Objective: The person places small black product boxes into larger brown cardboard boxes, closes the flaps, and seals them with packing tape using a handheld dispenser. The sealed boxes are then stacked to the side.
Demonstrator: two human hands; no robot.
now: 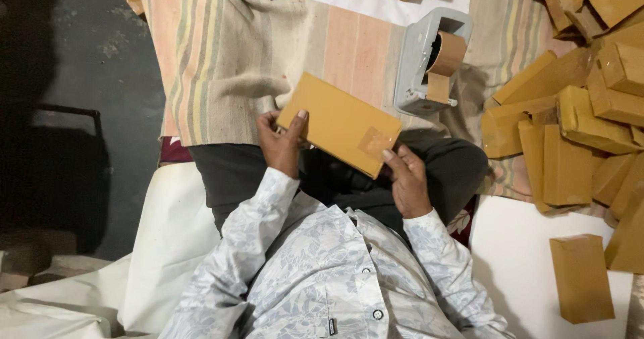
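While the person is sitting cross-legged, the left hand is gripping the near-left edge of the flat brown cardboard box, thumb on top, and the right hand is pinching its near-right corner. That box, sealed with a tape patch, is hovering over the lap with open room around it. Beyond the box, the grey tape dispenser is resting on the striped woven rug; right of the box, the heap of similar brown boxes is crowding the rug's edge.

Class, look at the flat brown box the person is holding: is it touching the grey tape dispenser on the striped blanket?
Apart. The head view shows a strip of striped blanket between the flat brown box and the grey tape dispenser.
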